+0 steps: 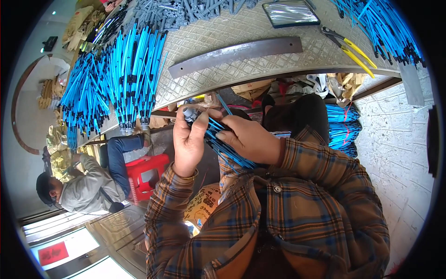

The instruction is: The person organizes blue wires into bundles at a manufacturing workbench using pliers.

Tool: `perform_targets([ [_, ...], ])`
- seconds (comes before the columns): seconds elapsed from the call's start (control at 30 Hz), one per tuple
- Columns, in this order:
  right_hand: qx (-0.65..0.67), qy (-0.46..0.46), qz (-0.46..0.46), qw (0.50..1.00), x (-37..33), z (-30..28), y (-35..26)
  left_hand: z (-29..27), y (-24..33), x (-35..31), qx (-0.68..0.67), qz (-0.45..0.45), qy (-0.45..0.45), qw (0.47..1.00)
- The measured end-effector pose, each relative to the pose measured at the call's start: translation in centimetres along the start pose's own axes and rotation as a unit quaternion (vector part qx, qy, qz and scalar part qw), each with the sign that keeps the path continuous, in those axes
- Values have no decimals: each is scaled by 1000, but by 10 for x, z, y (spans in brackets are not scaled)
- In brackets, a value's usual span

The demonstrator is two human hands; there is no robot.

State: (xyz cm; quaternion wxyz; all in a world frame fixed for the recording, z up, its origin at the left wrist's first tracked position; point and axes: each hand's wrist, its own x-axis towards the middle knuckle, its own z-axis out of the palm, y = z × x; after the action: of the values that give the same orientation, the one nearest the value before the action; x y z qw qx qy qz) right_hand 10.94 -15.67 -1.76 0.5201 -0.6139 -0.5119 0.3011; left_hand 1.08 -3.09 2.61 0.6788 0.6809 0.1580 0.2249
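My left hand (188, 144) is raised in front of my chest, its thumb and fingers closed round a small grey plastic fitting (189, 113). Against it, my right hand (253, 138) has its fingers curled over thin blue rods with black parts (227, 152). These rods slant down to the right beneath the right hand, toward my lap. Whether they sit inside the grey fitting is hidden by my fingers.
Beyond my hands is a table (213, 33) bearing blue rod bundles (132, 69), grey fittings (174, 14), a curved metal strip (237, 53), a dark tray (291, 14) and yellow-handled pliers (350, 49). A person (88, 186) sits at left near a red stool (144, 174). More bundles (341, 128) lie at right.
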Motion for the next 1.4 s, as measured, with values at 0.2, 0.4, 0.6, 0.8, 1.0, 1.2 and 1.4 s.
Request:
perform_targets([
  [0.2, -16, 61, -56, 996, 4, -5, 7, -9, 5, 4, -80, -43, -49, 995],
  [0.4, -81, -23, -117, 990, 18, -14, 9, -7, 4, 5, -125, -29, -63, 990],
  [0.6, -142, -23, -116, 983, 10, -3, 9, -8, 3, 4, -147, -13, -88, 985],
  [0.8, -155, 48, -193, 968, 5, 2, 14, 2, 6, -6, -62, -49, -10, 997],
  [1.0, -204, -9, -174, 963, -2, 0, 9, 14, 11, -13, 2, -55, 34, 998],
  [1.2, -226, -21, -188, 956, -3, -2, 3, 21, 6, -18, -16, -45, 98, 994],
  [1.4, -168, 114, -181, 962, -7, -22, 12, 27, 6, -23, -44, -6, 125, 991],
])
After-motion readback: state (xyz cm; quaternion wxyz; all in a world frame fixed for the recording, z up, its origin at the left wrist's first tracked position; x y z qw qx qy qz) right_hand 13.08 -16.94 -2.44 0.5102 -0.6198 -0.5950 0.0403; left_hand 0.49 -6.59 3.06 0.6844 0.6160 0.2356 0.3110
